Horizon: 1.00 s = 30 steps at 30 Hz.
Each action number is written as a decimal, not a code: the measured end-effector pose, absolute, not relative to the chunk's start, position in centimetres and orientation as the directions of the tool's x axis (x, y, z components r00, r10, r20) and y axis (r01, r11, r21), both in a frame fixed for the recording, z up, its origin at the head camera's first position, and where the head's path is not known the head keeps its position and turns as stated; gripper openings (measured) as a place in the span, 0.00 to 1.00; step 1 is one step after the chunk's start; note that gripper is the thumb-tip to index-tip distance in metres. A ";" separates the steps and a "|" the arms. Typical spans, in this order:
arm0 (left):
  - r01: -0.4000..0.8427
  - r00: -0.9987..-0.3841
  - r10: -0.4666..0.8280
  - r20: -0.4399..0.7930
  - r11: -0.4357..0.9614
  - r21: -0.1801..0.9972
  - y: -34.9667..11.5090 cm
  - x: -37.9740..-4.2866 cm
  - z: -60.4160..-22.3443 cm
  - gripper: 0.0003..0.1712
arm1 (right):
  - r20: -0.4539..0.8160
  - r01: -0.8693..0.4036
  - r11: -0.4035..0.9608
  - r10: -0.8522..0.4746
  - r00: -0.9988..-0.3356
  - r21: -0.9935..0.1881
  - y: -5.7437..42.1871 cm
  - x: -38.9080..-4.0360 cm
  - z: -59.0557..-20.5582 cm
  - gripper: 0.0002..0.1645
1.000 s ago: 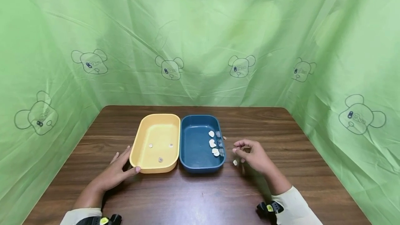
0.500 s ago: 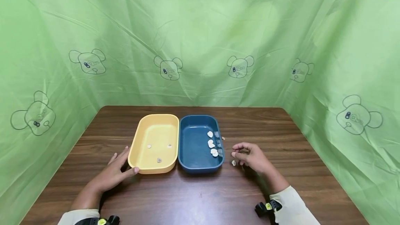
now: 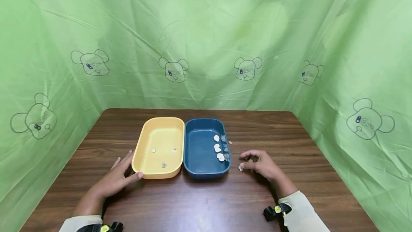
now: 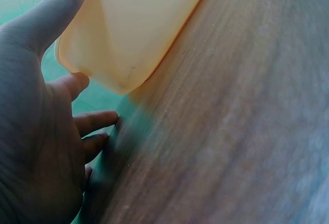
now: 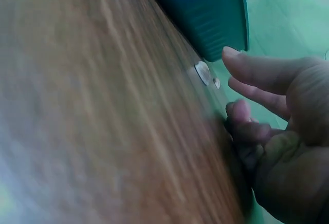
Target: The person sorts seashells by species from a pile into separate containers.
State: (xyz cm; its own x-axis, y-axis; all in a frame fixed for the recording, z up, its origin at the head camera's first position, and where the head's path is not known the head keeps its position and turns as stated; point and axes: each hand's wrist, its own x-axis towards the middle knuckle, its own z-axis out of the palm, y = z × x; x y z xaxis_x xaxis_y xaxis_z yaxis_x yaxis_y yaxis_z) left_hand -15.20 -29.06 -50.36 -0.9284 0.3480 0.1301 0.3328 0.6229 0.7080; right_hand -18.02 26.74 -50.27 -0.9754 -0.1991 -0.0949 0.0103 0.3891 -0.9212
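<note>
My left hand [image 3: 117, 179] rests beside the yellow tray [image 3: 137, 165], its thumb at the near left corner and its fingers spread along the side. In the left wrist view the fingers [image 4: 97, 122] are extended near the tray's wall. My right hand [image 3: 262, 165] hovers low over the table, right of the blue tray [image 3: 206, 175], with thumb and index finger apart. A small pale shell [image 3: 240, 168] lies by its thumb tip; the right wrist view shows this shell [image 5: 202, 73] on the wood. Several white shells [image 3: 217, 148] lie along the blue tray's right side.
The yellow tray holds 3 small shells, one of them greyish [image 3: 164, 165]. Another small shell [image 3: 230, 142] lies just outside the blue tray's right wall. Both trays stand side by side on a brown wooden table [image 3: 199, 203], with a green curtain [image 3: 206, 38] around it.
My right hand has lowered slightly, bringing its thumb to the pale shell on the table. My left hand stays at the yellow tray.
</note>
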 end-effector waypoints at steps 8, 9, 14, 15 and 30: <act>0.327 -0.932 0.339 0.132 0.624 0.710 -29.4 -15.2 -50.3 0.54 | -0.081 -0.020 0.423 -0.221 -0.972 -0.906 27.0 -18.3 -50.7 0.27; 0.329 -0.931 0.340 0.134 0.623 0.709 -29.5 -15.2 -50.3 0.54 | -0.078 -0.026 0.427 -0.223 -0.972 -0.904 26.9 -18.4 -50.7 0.26; 0.340 -0.928 0.346 0.141 0.624 0.703 -29.5 -15.2 -50.3 0.54 | -0.062 -0.051 0.425 -0.249 -0.967 -0.904 27.1 -18.5 -50.8 0.24; 0.339 -0.928 0.346 0.140 0.624 0.704 -29.5 -15.2 -50.3 0.54 | -0.057 -0.058 0.422 -0.255 -0.965 -0.905 27.2 -18.5 -50.8 0.24; 0.333 -0.927 0.350 0.133 0.612 0.717 -29.1 -15.3 -50.6 0.54 | 0.015 -0.180 0.473 -0.333 -0.943 -0.863 27.1 -18.1 -50.9 0.16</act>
